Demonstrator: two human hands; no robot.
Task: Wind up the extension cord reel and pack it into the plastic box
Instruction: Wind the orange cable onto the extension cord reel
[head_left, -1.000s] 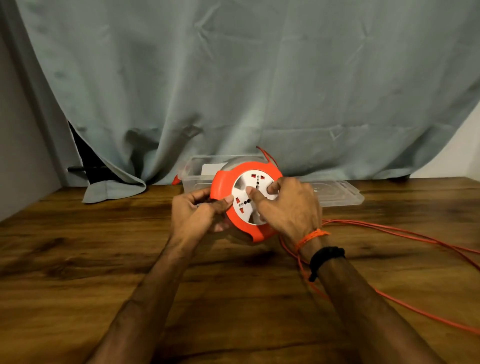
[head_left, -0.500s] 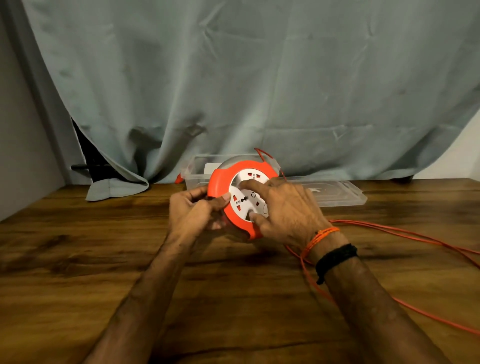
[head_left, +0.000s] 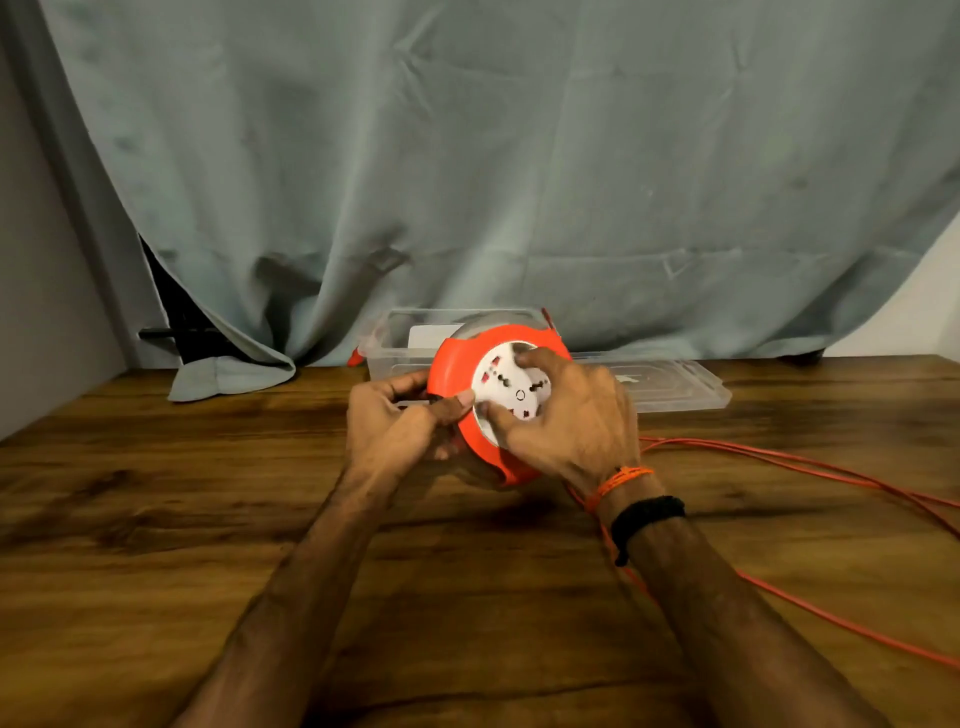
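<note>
An orange extension cord reel (head_left: 457, 366) with a white socket face is held tilted just above the wooden table (head_left: 156, 519), at the middle of the view. My left hand (head_left: 400, 418) grips its left rim, thumb on the orange edge. My right hand (head_left: 566, 415) grips the white socket disc, fingers curled over its top and lower edge. A loose orange cord (head_left: 810, 462) trails from under the reel to the right across the table. The clear plastic box (head_left: 400, 338) stands right behind the reel.
The box's clear lid (head_left: 675, 387) lies flat to the right of the box. A grey-green curtain (head_left: 467, 156) hangs along the back, its hem on the table at left. A wall stands at far left.
My right hand has turned on the socket face, fingers shifting round from the top right to the top and lower edge. The left hand has kept its hold on the rim.
</note>
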